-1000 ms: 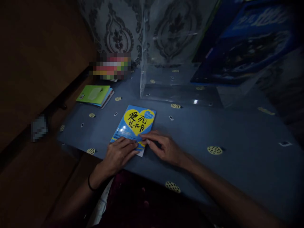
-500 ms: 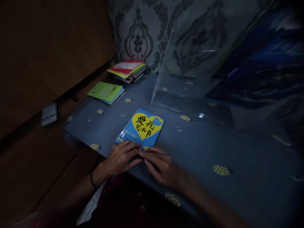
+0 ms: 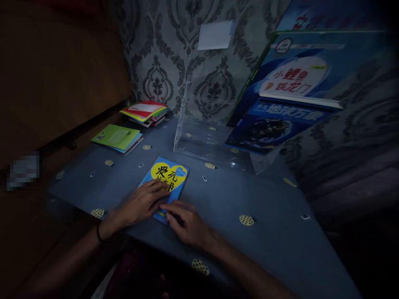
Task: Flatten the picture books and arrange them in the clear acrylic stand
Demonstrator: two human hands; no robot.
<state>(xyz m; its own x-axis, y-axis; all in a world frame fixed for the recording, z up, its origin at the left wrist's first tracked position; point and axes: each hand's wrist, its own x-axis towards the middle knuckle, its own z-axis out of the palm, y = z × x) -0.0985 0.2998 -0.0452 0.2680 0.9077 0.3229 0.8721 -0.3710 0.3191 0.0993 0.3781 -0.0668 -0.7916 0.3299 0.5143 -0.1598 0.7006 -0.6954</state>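
Note:
A blue book (image 3: 181, 187) with a yellow heart and black Chinese characters lies closed on the table, near its front edge. My left hand (image 3: 146, 201) rests flat across the lower left of the cover, fingers together and stretched out, hiding part of the title. At the book's lower right edge is my right hand (image 3: 185, 220). Its index finger reaches onto the cover, and the thumb is apart from it at the edge. The other fingers are curled and partly hidden. A dark band circles my left wrist.
A clear acrylic stand (image 3: 202, 147) is at the back, with large blue books (image 3: 262, 124) leaning on its right part. A green book (image 3: 116, 137) tops a small stack at left, and a red-and-yellow stack (image 3: 145, 109) sits behind. The patterned cloth (image 3: 218, 207) covers the table.
The view has shifted, bringing more of the blue books on the stand into sight. My left hand has slid farther up the cover, over the heart. My right hand stays by the lower edge.

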